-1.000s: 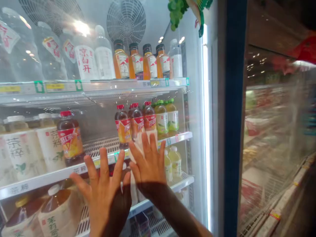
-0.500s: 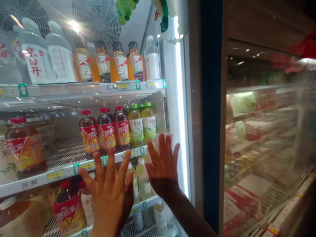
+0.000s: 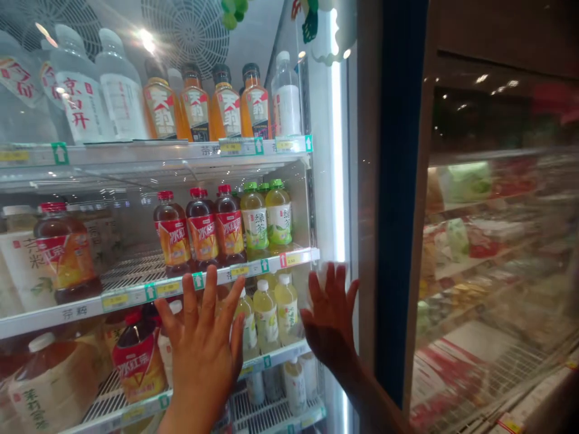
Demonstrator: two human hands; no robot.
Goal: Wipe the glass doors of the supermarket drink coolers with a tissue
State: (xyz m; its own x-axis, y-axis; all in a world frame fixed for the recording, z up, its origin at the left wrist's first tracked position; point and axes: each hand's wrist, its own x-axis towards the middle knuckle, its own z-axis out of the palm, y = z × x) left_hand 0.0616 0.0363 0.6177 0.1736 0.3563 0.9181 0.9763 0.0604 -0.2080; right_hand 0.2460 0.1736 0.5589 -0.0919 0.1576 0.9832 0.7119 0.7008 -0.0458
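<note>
My left hand (image 3: 203, 349) is raised with its fingers spread, back towards me, in front of the cooler's middle shelf edge (image 3: 85, 308). It holds nothing. To its right, my right hand (image 3: 332, 319) is also spread and holds nothing, near the bright strip light (image 3: 337, 193) at the cooler's right side. Nearest above my left hand are red-capped iced tea bottles (image 3: 202, 232) and green tea bottles (image 3: 278, 217). Between the hands, pale yellow drink bottles (image 3: 266, 319) stand one shelf lower. Whether either palm touches the glass, I cannot tell.
Clear water bottles (image 3: 122, 90) and orange drink bottles (image 3: 226, 108) line the upper shelf. Low on the left stand a large white-capped bottle (image 3: 49, 386) and another iced tea bottle (image 3: 138, 361). A dark upright frame (image 3: 398, 205) separates this cooler from blurred shelves of packaged goods (image 3: 479, 241).
My right hand has moved to the right, away from the green tea bottles and the left hand. My left hand stays spread almost in place. The view has shifted slightly.
</note>
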